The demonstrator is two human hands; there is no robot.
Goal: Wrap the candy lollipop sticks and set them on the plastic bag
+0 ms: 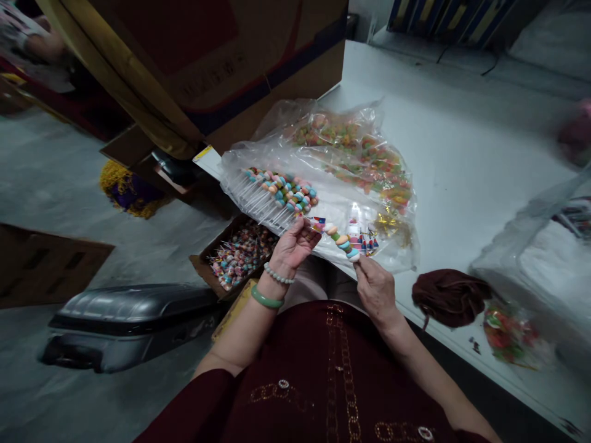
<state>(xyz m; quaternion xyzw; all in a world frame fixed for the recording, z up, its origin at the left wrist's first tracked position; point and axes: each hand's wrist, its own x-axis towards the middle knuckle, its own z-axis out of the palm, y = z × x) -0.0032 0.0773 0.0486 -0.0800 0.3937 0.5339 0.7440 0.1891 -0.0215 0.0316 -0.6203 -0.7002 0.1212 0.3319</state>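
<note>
My left hand (298, 245), with a bead bracelet and a green bangle at its wrist, pinches a small printed plastic wrapper (316, 224). My right hand (376, 289) is closed on the near end of a candy skewer (343, 240), a row of pastel and green pieces. The skewer's far end meets the wrapper; whether it is inside I cannot tell. Just beyond my hands, several similar candy skewers (286, 192) lie side by side on a clear plastic sheet (332, 200), white sticks toward the left. Small printed pieces (367, 245) and gold twist ties (390, 221) lie to their right.
A bag of gummy candies (364, 154) lies farther back on the white table (443, 160), beside a large cardboard box (268, 61). Below left stand an open box of candy skewers (240, 255) and a grey suitcase (133, 320). A brown cloth bundle (450, 297) lies right.
</note>
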